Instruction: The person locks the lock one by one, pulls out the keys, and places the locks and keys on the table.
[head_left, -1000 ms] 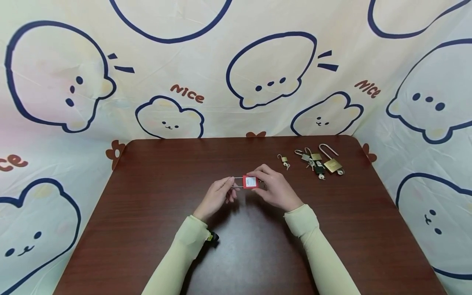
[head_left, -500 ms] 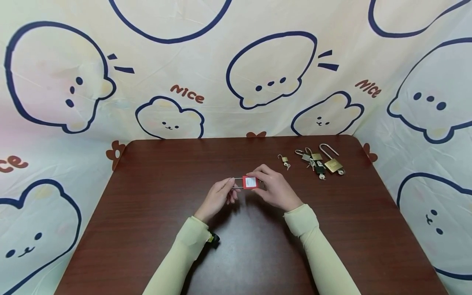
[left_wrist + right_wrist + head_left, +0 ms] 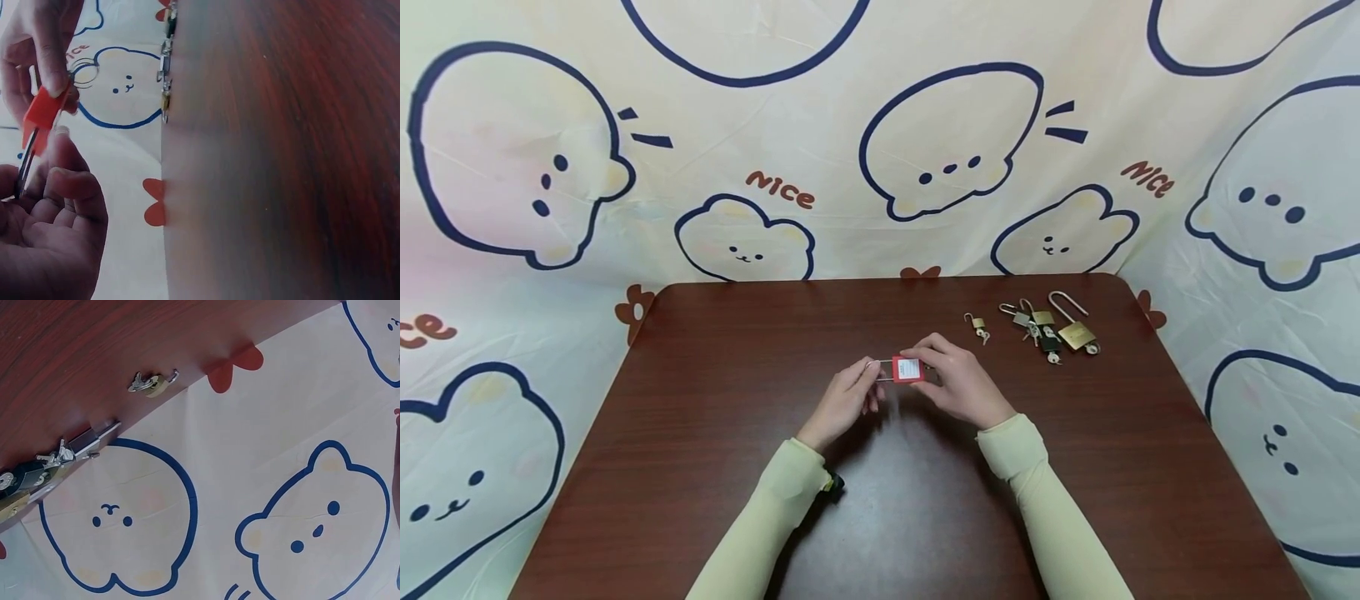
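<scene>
A red padlock (image 3: 907, 369) with a white label on its face is held up above the table, its long metal shackle pointing left. My left hand (image 3: 844, 398) pinches the shackle's curved end between thumb and fingers. From the other side, my right hand (image 3: 961, 382) grips the red body by its edges, thumb below and fingers above. In the left wrist view the red body (image 3: 42, 115) appears edge-on between the two hands, and a key ring (image 3: 83, 74) shows by the right fingers. The right wrist view has neither the red padlock nor its grip.
On the brown table (image 3: 737, 333), a small brass padlock (image 3: 977, 323) with keys lies behind my right hand. Farther right are several more padlocks with keys, including a large brass one (image 3: 1077, 336) with its shackle open. A patterned cloth (image 3: 835, 242) hangs behind the table.
My left thumb and fingers have shifted very slightly along the shackle toward the red body. My right hand and the other padlocks are essentially unmoved.
</scene>
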Demonstrator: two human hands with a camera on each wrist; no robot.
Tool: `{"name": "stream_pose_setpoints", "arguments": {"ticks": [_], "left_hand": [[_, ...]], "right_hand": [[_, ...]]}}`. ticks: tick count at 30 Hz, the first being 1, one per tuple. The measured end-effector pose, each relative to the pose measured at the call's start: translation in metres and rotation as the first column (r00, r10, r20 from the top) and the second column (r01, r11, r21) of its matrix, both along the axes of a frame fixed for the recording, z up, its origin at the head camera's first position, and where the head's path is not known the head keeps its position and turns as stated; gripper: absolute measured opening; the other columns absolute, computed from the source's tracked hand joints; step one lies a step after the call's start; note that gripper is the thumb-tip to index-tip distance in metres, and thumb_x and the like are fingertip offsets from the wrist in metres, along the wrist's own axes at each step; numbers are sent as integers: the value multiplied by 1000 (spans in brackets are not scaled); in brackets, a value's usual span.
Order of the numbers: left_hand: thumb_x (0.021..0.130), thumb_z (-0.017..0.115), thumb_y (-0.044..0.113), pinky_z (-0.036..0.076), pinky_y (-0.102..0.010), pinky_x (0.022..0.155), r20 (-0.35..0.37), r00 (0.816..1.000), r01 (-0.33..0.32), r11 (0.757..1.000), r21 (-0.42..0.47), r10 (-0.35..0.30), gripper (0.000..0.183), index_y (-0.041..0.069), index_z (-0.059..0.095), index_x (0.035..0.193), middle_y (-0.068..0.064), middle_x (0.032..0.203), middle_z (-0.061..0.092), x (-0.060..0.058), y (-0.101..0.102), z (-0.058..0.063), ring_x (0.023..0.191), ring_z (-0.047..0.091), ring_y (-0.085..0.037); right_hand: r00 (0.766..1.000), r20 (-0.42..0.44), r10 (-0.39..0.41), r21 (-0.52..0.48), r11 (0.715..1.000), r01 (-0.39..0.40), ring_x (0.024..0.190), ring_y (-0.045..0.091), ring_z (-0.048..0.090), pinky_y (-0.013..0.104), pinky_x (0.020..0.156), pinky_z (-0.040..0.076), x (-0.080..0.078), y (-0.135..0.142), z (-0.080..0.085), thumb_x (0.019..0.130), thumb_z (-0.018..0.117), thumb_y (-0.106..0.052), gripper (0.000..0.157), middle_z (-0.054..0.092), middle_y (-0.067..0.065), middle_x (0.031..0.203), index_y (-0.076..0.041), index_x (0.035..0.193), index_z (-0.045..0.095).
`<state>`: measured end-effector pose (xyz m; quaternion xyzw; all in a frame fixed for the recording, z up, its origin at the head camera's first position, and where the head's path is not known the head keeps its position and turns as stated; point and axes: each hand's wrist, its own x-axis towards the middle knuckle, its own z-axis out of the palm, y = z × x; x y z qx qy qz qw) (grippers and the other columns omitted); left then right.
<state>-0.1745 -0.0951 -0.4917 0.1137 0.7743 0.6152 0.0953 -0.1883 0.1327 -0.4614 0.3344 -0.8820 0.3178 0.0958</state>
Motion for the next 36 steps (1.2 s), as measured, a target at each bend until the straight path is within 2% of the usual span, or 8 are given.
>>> {"name": "stream_pose_setpoints", "arguments": {"ticks": [5,10,16,21,23,28,33,36], "left_hand": [[110,52,29,50,-35,57,-7,1000,6,999,35,-6,22,8,57,115,-26,94,65,0,4,3,68,62,-38],[105,64,23,50,-34,58,13,1000,20,996,86,-22,25,10,51,122,-27,104,65,0,9,6,75,60,-52],[102,67,16,54,-35,64,33,999,1,988,157,-6,32,8,47,126,-16,112,67,-1,16,6,81,63,-53],[103,65,10,54,-30,66,42,999,-18,972,234,9,31,4,46,127,-16,109,67,-1,19,7,82,66,-42],[103,64,9,55,-29,68,39,999,-26,963,267,17,30,3,46,127,-14,108,66,0,19,9,82,66,-37],[103,62,6,57,-29,71,34,999,-44,943,330,34,29,2,46,126,-9,106,65,1,15,10,85,66,-36],[102,61,3,57,-30,70,40,998,-54,925,376,41,29,0,44,126,-7,104,64,2,14,7,83,66,-32],[102,60,2,57,-30,71,43,998,-55,917,396,41,29,0,44,126,-7,105,63,2,14,6,83,66,-29]], "right_hand": [[999,-43,12,-26,1000,-13,92,16,65,30,77,59,0,-2,-1,82,88,-4,50,64,2,114,-10,129,70],[998,-65,-8,-45,999,5,88,15,64,28,73,59,0,-3,-2,82,89,-7,50,64,3,114,-10,128,71],[994,-107,-35,-55,998,30,86,15,65,28,71,59,2,-4,-2,81,89,-8,49,65,5,114,-10,127,72],[992,-116,-42,-84,996,32,94,16,66,30,76,61,3,-4,-1,79,91,-7,52,65,4,114,-11,127,72],[994,-100,-38,-109,994,27,97,16,67,31,78,62,4,-3,-1,79,91,-8,54,65,4,115,-11,129,71],[999,-9,-49,-188,981,46,100,18,68,36,84,62,4,-1,-1,83,88,-11,54,66,5,117,-12,133,69],[992,106,-72,-227,969,94,100,20,69,43,89,61,4,1,-4,91,81,-15,40,69,6,111,-11,129,69],[984,159,-85,-237,964,121,96,17,69,43,90,61,3,1,-6,96,77,-17,29,72,4,105,-10,122,67]]}}
